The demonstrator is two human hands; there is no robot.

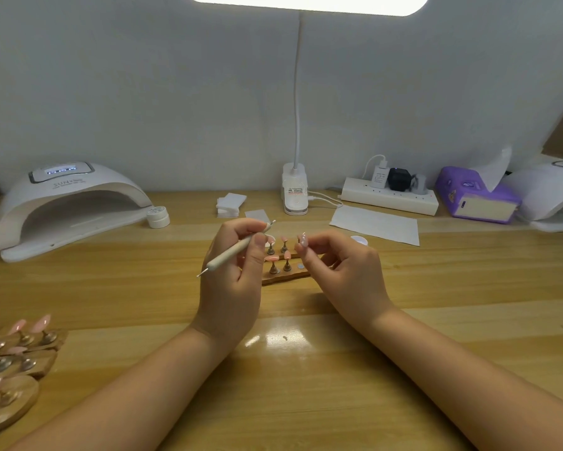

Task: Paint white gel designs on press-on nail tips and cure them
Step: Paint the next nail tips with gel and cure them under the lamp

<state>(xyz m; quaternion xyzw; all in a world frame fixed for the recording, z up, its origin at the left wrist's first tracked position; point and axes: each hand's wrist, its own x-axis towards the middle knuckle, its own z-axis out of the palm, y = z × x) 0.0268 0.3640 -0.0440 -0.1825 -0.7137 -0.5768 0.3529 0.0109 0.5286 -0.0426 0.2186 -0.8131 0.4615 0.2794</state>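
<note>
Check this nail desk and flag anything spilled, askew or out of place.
Little stands out. The small wooden stand between the hands has one bare peg spot on its right; the right hand pinches a nail tip above it. The white gel jar sits at the cure lamp's mouth. No spills show.

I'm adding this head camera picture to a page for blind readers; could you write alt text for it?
A person's left hand holds a white dotting tool while the right hand pinches a decorated nail tip above a small wooden stand of pink tips on a wooden table. A white curing lamp sits at far left beside a small gel pot.
</note>
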